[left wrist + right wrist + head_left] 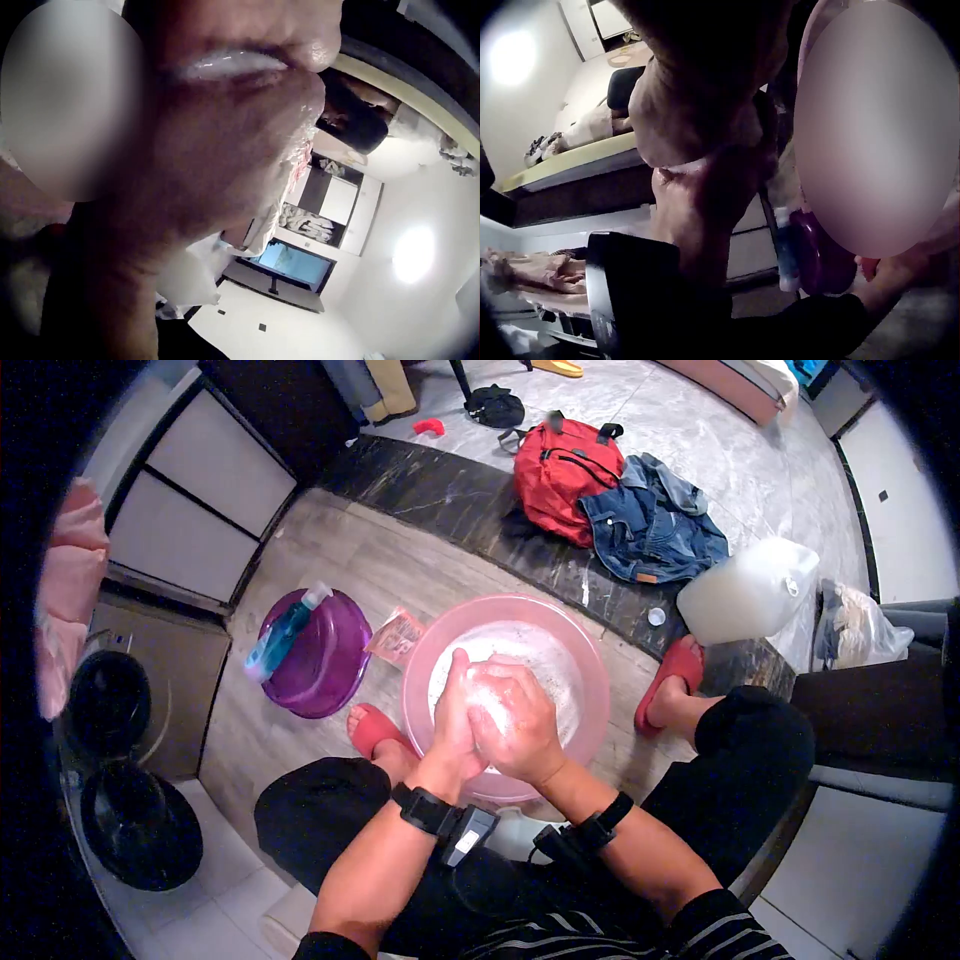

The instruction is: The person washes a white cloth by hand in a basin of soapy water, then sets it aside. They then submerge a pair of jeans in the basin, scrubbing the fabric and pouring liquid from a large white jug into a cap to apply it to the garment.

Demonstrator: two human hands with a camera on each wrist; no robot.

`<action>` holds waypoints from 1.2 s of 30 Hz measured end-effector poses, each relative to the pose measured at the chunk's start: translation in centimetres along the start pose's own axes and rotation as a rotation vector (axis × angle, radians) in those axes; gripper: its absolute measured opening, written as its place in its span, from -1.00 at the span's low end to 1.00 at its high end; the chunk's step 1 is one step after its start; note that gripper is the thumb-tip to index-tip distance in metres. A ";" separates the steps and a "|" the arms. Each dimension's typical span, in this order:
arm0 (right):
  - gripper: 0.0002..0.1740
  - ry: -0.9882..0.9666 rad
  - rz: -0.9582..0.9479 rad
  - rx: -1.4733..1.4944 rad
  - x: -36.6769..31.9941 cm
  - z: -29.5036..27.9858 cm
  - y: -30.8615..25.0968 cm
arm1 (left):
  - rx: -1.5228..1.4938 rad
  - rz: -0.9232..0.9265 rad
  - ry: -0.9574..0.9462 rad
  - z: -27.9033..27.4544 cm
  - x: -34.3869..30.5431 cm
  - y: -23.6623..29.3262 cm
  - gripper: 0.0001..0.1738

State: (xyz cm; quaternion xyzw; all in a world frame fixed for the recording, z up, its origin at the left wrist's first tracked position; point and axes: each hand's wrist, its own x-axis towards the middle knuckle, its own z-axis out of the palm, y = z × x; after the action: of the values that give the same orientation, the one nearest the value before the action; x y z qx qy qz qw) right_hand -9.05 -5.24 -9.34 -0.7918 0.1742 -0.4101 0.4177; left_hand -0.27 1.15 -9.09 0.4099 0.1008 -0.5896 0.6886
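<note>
Above a pink basin (592, 705), my left hand (453, 722) and right hand (527, 732) are pressed together. The right fingers curl over the left hand, and the left thumb points upward. White lather (492, 700) coats the fingers and palms. More lather fills the seam between the hands in the left wrist view, where the left hand (225, 142) looks wet. In the right wrist view the right hand (690, 112) meets the left hand (697, 199). The left fingers are mostly hidden; I cannot tell whether anything lies between the palms. Foamy water (555, 660) covers the basin's inside.
Left of the basin stands a purple basin (345, 670) with a blue-green bottle (285, 635) across it. A printed packet (397, 637) lies between the basins. Beyond a dark stone step are a red backpack (565, 475), denim clothing (655, 525) and a white jug (750, 592).
</note>
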 end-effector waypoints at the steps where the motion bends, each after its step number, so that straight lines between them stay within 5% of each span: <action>1: -0.69 0.006 0.038 0.001 0.1 0.1 -0.3 | -0.027 0.002 -0.023 -0.2 0.1 -0.1 -0.40; 9: -0.87 -0.002 0.401 0.070 0.4 0.2 -0.9 | 0.149 0.218 0.130 -0.5 1.3 -1.2 -0.70; 12: -0.84 -0.080 0.743 0.533 0.9 0.0 0.2 | 0.087 0.155 0.195 -0.8 1.7 -1.1 -0.70; 15: -0.80 0.021 0.660 0.575 0.7 0.7 1.3 | 0.024 0.197 0.132 -1.1 1.9 -0.4 -0.70; 16: -0.65 -0.015 0.576 0.477 0.6 0.6 1.6 | -0.007 0.234 0.092 -0.8 1.6 0.2 -0.70; 20: -0.49 0.004 0.803 0.977 0.5 0.4 2.5 | -0.031 0.359 0.047 -0.3 1.3 2.1 -0.66; 25: -0.47 -0.020 0.933 1.207 1.3 -0.9 1.9 | 0.001 0.391 0.082 0.1 1.0 2.7 -0.65; 30: -0.47 0.034 0.917 1.516 1.4 -1.4 2.6 | -0.114 0.290 -0.118 0.4 0.2 3.2 -0.63; 36: -0.48 -0.004 0.932 1.515 1.5 -1.7 2.7 | -0.169 0.275 -0.210 0.4 -0.3 3.2 -0.61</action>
State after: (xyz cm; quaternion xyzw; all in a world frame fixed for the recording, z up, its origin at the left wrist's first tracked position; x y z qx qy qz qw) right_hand -9.31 -8.60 -10.21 -0.1523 0.1601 -0.2022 0.9541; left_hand 2.37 1.01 -7.26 0.2970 0.0205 -0.5187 0.8015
